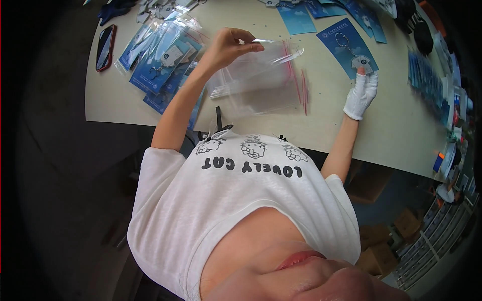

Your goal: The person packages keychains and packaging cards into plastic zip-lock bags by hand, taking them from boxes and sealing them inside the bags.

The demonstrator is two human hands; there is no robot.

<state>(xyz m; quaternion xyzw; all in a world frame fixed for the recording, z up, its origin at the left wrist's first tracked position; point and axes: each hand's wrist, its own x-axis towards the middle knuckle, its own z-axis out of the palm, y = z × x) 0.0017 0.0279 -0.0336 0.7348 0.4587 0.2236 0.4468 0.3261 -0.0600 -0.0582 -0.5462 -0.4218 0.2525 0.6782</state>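
My left hand (232, 46) is bare and pinches the edge of a clear zip bag (273, 49) between thumb and fingers. Beneath that bag lies a stack of clear zip bags (251, 93) with pinkish-red seal strips toward the right. My right hand (361, 95), in a white glove with a bare fingertip showing, grips the lower end of a blue card (340, 42). On the card's face rests a keychain (360, 61) with a metal ring and a white shirt-shaped tag, and a fingertip presses on the tag.
Left of the bags is a pile of bagged blue cards with keychains (160, 65). A phone (106, 47) lies near the table's left edge. More blue cards (296, 19) are at the back. Bluish packets (427, 83) stand in a row at the right.
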